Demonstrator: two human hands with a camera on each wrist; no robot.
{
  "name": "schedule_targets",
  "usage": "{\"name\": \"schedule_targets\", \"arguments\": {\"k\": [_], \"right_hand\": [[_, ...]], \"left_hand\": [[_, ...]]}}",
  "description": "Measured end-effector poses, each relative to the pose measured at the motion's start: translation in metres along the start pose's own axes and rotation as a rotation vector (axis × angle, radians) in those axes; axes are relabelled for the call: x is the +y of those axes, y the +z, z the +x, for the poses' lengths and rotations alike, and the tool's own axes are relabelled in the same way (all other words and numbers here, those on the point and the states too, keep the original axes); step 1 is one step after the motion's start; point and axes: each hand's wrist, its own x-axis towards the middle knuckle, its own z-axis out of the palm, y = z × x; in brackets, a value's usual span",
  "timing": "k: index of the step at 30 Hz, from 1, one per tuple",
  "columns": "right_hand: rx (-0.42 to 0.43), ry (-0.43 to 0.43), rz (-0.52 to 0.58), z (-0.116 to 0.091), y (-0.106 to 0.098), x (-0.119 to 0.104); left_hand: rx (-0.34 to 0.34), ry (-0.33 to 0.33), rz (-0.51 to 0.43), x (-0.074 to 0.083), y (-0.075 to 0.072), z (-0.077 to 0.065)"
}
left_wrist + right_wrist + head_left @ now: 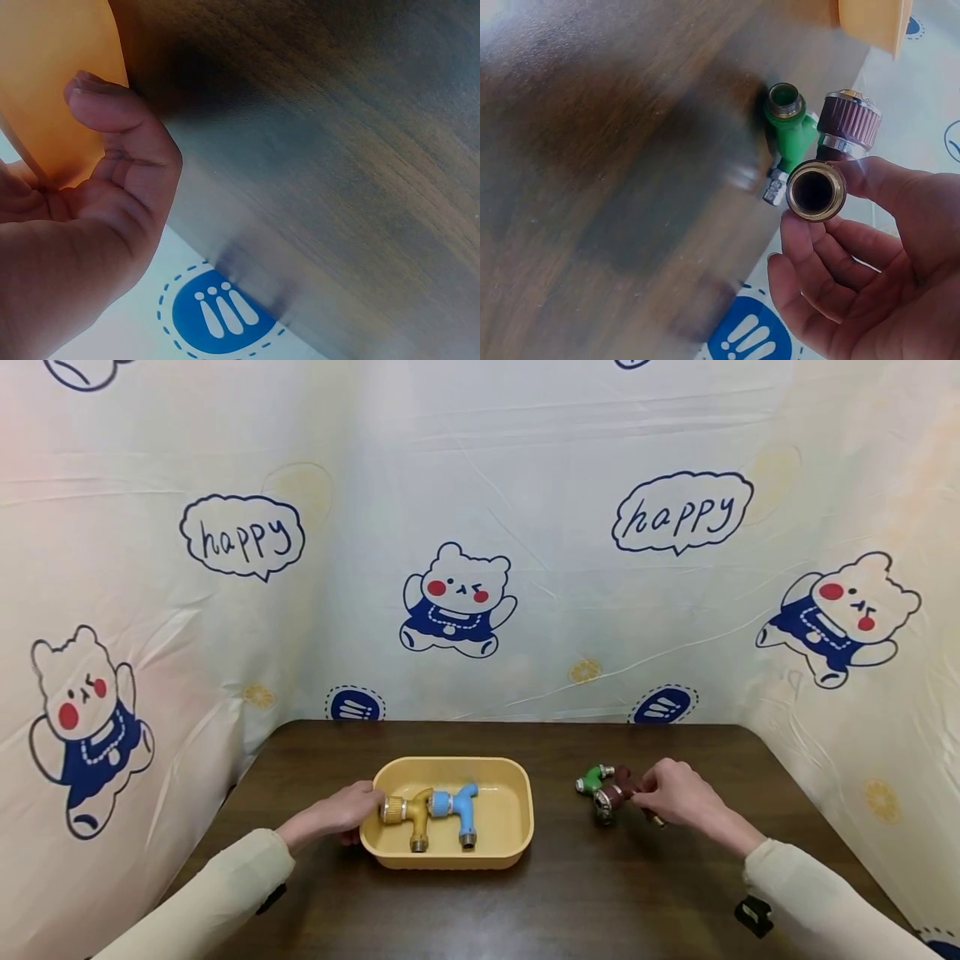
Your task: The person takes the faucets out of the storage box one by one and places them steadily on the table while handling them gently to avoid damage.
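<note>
- The right hand [681, 793] pinches the maroon tap [614, 794] between thumb and fingertips at its brass-lined pipe end, the ribbed handle left free; whether the tap has quite left the wood, I cannot tell.
- The left hand [345, 810] grips the tray [504, 820] at its left edge, the wall caught between its digits.
- The maroon tap is outside the tray, off its right edge and well apart from it, over the right half of the table [570, 902].
- The green tap [592, 780] lies just beyond it, towards the table's far edge, held by neither hand; whether the two touch is unclear.
- Inside the tray, the yellow tap [418, 817] lies near the left edge and the blue tap [464, 814] beside it, both with threaded ends towards the near edge.
- Patterned cloth [555, 610] hangs behind the table's far edge.
- The step in hand looks like picking up the maroon tap; the next move probably calls for raising it clear of the green one, then over the tray's right edge, with the tray held steady.
</note>
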Motion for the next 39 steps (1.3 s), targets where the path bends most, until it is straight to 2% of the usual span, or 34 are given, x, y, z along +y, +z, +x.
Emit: {"name": "schedule_targets", "arguments": {"k": [2,3,7,9,11,15,26,30,33,35,37,39], "right_hand": [[-0.003,0.006,0.003,-0.001,0.000,0.002],[-0.002,0.011,0.003,-0.001,0.000,0.004],[0.014,0.011,-0.007,0.000,-0.001,0.009],[0.022,0.009,-0.010,0.000,-0.002,0.010],[0.025,0.003,-0.009,0.000,-0.003,0.012],[0.029,0.017,-0.013,0.002,-0.005,0.015],[0.021,0.045,-0.014,0.002,-0.007,0.025],[0.022,0.052,-0.020,0.002,-0.008,0.027],[0.027,0.050,-0.027,0.002,-0.009,0.029],[0.026,0.054,-0.026,0.001,-0.009,0.031],[0.026,0.053,-0.025,0.001,-0.010,0.033],[0.024,0.063,-0.019,0.002,-0.011,0.036]], "left_hand": [[0.010,-0.002,-0.004,0.017,0.000,-0.013],[0.003,0.022,-0.004,0.016,-0.001,-0.014],[0.013,0.017,0.001,0.028,0.000,-0.024],[0.025,0.003,0.005,0.032,0.001,-0.026],[0.052,-0.041,0.008,0.042,0.001,-0.032],[0.075,-0.057,0.023,0.045,0.002,-0.034],[0.078,-0.048,0.026,0.043,0.004,-0.033],[0.037,-0.015,0.012,0.031,0.002,-0.024],[-0.016,0.041,0.027,0.001,0.000,-0.002],[-0.032,0.047,0.021,-0.017,0.000,0.012],[-0.036,0.056,0.021,-0.031,0.001,0.023],[-0.020,0.057,0.004,-0.034,0.002,0.024]]}}
